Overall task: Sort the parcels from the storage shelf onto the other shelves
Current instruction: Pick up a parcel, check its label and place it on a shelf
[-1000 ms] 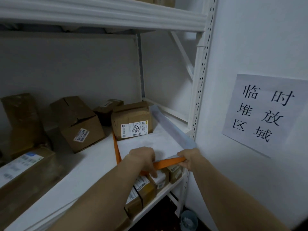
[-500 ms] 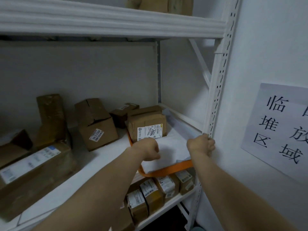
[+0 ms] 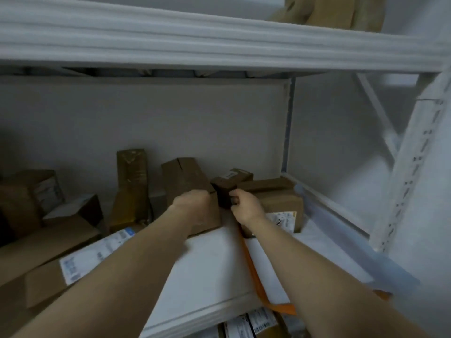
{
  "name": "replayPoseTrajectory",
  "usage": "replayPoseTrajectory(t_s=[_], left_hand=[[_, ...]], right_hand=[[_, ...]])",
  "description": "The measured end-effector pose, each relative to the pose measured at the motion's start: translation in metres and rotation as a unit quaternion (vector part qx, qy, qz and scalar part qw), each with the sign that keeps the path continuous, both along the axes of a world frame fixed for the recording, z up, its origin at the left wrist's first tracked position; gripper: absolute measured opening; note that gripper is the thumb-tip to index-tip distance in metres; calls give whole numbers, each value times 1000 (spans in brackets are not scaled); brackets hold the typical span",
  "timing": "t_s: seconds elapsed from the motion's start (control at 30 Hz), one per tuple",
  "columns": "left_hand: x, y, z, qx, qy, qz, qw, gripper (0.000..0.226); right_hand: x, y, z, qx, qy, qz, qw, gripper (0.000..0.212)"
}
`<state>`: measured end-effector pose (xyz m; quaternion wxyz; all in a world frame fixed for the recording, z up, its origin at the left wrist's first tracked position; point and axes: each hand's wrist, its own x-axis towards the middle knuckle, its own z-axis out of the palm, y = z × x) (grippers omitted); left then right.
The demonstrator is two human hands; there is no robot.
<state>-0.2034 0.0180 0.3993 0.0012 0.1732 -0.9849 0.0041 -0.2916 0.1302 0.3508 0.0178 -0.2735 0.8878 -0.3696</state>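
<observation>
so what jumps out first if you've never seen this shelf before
At the back of the middle shelf, the right hand grips a small dark box, while the left hand lies curled against a brown carton beside it. An orange strap runs across the white shelf board to its front edge. A long labelled carton lies at the left.

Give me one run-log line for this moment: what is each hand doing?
step: picking | right hand: grips small dark box | left hand: curled beside it, grip unclear | place: white shelf
</observation>
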Motion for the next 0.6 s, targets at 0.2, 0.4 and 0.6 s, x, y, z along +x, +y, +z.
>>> replayPoseTrajectory(t_s=[0.2, 0.4, 0.6], left_hand=[[-29, -74, 12, 7, 31, -5, 999, 21], [-70, -99, 17, 12, 62, 0, 998, 31], [-131, -93, 17, -34, 15, -25, 999, 33]], right_hand=[[-27, -74, -5, 109, -89, 58, 988, 90], [-35, -98, 3, 38, -90, 121, 988, 45], [-86, -78, 29, 87, -1, -24, 996, 40]])
